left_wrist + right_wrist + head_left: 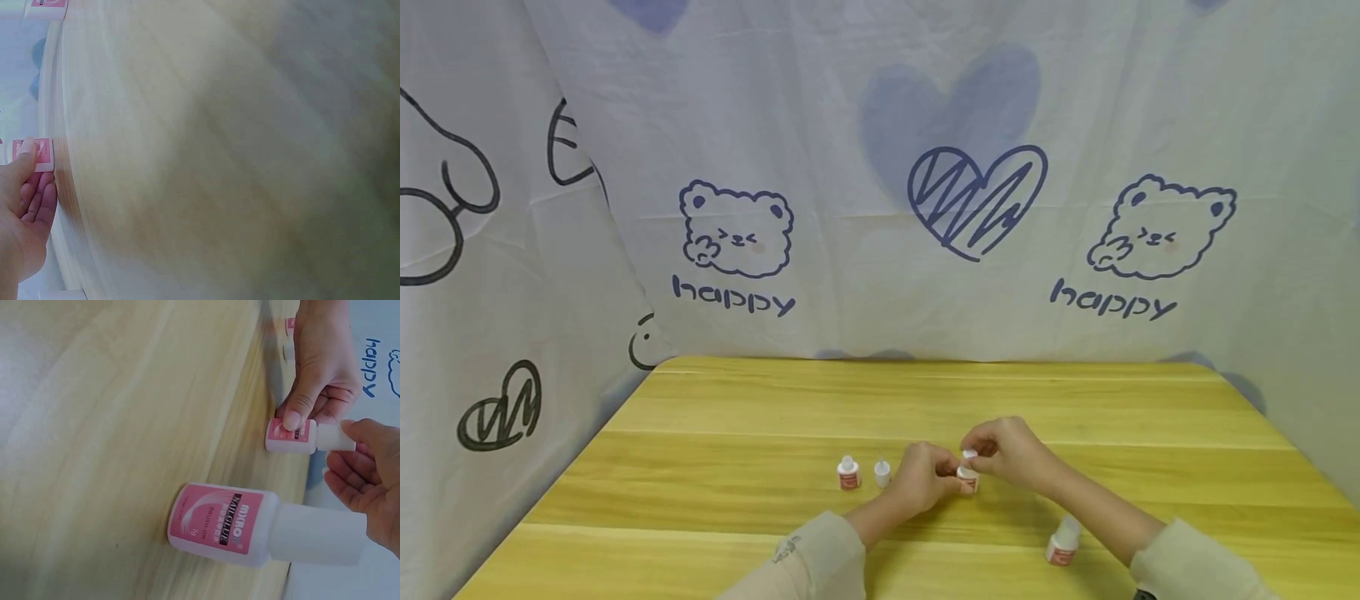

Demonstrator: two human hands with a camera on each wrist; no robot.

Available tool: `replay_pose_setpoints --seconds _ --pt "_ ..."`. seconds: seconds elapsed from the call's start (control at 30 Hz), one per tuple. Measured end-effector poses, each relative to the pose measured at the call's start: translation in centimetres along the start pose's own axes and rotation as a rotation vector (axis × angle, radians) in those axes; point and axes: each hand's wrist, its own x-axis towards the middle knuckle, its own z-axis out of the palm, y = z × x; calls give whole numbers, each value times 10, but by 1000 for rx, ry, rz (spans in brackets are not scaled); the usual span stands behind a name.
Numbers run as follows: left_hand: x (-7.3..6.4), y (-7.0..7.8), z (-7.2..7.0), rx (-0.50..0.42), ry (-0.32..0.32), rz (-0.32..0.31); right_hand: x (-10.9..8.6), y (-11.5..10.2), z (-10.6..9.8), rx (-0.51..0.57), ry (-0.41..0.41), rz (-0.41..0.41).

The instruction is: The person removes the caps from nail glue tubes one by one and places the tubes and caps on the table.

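Near right hand point(375, 478), "NAIL GLUE" bottle point(256, 528)

You have three glue bottles point(1062, 552) on one wooden table point(737, 417), with three white caps point(882, 476): one standing loose, two at bottle necks. You count one left hand point(919, 481) and one right hand point(1011, 451). On the cloth point(850, 292) ahead, you see two bear drawings point(737, 233) and two "happy" words point(733, 297).
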Motion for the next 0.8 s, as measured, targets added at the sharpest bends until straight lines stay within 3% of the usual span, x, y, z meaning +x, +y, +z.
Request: replay_pose_setpoints --seconds 0.4,0.8 --pt "0 -3 1 13 7 -9 -2 -4 10 -67 122 57" --pt "1 -4 1 25 5 16 1 -6 6 -92 57 0"
